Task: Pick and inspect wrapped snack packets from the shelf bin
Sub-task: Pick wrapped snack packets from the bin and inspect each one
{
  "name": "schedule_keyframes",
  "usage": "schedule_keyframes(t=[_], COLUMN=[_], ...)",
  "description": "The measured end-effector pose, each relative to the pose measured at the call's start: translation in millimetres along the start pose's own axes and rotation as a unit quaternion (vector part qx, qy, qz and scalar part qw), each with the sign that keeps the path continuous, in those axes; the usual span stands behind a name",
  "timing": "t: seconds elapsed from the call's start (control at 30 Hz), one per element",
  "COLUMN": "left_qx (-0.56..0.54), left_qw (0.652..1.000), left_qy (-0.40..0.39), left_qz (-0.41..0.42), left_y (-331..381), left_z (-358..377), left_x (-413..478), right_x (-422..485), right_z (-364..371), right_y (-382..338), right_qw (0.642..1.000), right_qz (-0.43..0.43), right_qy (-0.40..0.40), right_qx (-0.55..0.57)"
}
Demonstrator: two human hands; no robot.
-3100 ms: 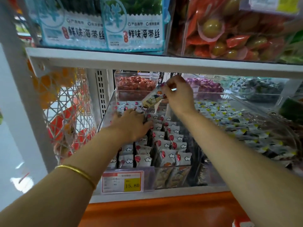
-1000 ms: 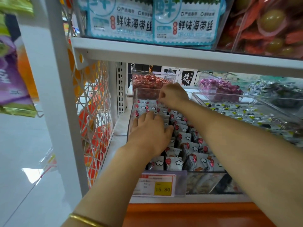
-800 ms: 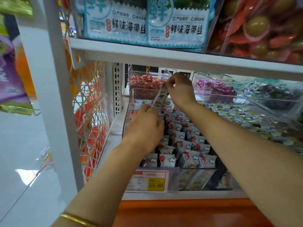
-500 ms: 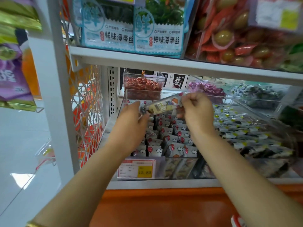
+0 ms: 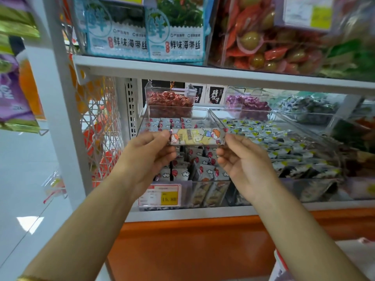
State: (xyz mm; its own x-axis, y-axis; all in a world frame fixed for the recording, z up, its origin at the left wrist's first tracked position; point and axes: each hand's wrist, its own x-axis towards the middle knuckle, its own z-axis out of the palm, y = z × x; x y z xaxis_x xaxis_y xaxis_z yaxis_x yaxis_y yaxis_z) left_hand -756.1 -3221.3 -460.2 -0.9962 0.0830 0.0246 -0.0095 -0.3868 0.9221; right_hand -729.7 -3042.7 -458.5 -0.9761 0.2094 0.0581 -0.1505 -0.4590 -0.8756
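Pinching one snack packet (image 5: 197,136) level above the bin (image 5: 216,118), left hand (image 5: 149,154) and right hand (image 5: 244,161) at opposite ends.

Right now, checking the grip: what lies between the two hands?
A wrapped snack packet spans the gap, held level: the left hand pinches one end, the right hand the other, above the bin. The head view shows it.
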Motion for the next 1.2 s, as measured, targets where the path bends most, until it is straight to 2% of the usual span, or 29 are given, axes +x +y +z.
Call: schedule_keyframes(t=[0.27, 0.43, 0.6, 0.73, 0.97, 1.1, 1.2], left_qx=[-0.064, -0.133, 0.041, 0.069, 0.144, 0.184, 0.236], left_qw=[0.998, 0.99, 0.997, 0.996, 0.986, 0.978, 0.966], left_qy=[0.015, -0.004, -0.05, -0.053, -0.054, -0.076, -0.057], left_qz=[-0.005, -0.039, 0.034, 0.035, 0.069, 0.059, 0.086], left_y=[0.2, 0.3, -1.9, -1.3, 3.5, 7.9, 8.3], left_z=[-1.0, 6.0, 1.7, 2.9, 2.7, -0.8, 1.1], left_x=[4.0, 1.8, -0.3, -1.2, -1.3, -1.0, -2.6], right_x=[5.3, 8.6, 8.7, 8.0, 12.0, 12.8, 10.1], right_z=[-3.4, -3.6, -6.3, -6.9, -6.3, -7.7, -4.7], right_y=[3.9, 5.3, 8.1, 11.6, 9.4, 8.2, 6.0], right_qw=[0.999, 0.999, 0.995, 0.983, 0.976, 0.986, 0.993], right_qz=[0.006, -0.025, -0.061, -0.114, -0.125, -0.109, -0.096], right_qy=[-0.021, 0.002, 0.002, -0.012, -0.039, -0.036, -0.042], right_qx=[0.047, 0.035, -0.075, -0.141, -0.175, -0.119, -0.048])
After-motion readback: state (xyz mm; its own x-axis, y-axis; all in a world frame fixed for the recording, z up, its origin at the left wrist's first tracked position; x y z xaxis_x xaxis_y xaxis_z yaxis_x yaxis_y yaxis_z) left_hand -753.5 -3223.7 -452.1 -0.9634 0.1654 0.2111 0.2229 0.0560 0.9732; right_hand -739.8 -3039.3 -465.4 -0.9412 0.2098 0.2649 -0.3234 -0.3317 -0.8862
